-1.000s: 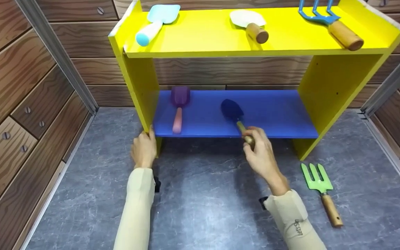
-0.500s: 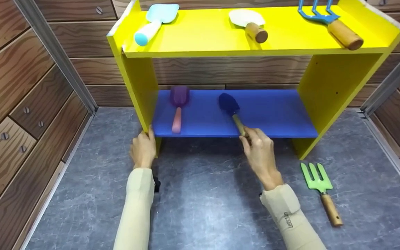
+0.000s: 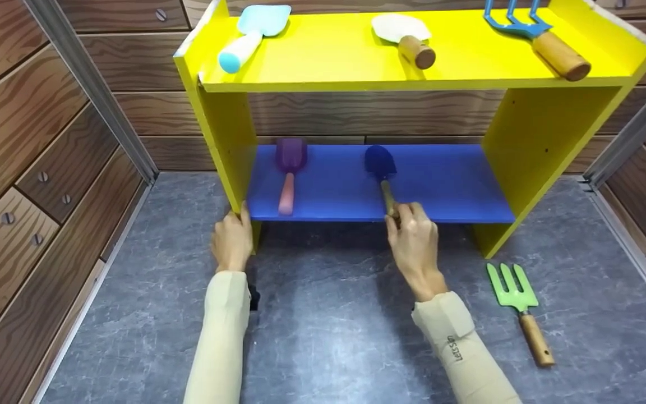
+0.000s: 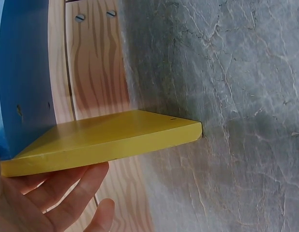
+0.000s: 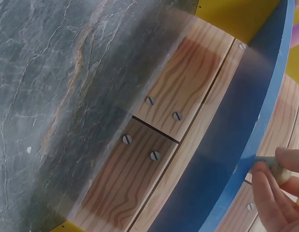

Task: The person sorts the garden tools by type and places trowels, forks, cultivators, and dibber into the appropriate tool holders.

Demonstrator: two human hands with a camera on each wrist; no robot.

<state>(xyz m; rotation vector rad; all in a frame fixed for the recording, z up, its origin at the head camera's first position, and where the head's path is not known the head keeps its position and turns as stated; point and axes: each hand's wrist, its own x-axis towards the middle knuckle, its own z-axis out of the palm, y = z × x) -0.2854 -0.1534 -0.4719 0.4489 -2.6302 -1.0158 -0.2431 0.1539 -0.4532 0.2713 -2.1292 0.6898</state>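
Note:
My right hand [image 3: 414, 241] pinches the handle end [image 5: 280, 175] of a hand trowel with a dark blue blade [image 3: 380, 161]. The blade lies over the blue lower board [image 3: 441, 185] of a yellow shelf, pointing to the back. My left hand [image 3: 232, 241] grips the front edge of the shelf's left side panel [image 4: 106, 142], thumb on the inner side and fingers along the outer face. Left of the trowel lies a purple scoop [image 3: 290, 156] with a pink handle.
On the yellow top board [image 3: 328, 56] lie a light blue shovel [image 3: 263, 20], a white-bladed trowel [image 3: 401, 27] and a blue hand fork [image 3: 516, 28]. A green hand fork [image 3: 516, 289] lies on the grey floor, right. Wood-patterned walls [image 3: 37, 224] stand around.
My right hand has moved slightly; the trowel has swung straighter, its blade farther back on the blue board. The left hand stays at the side panel.

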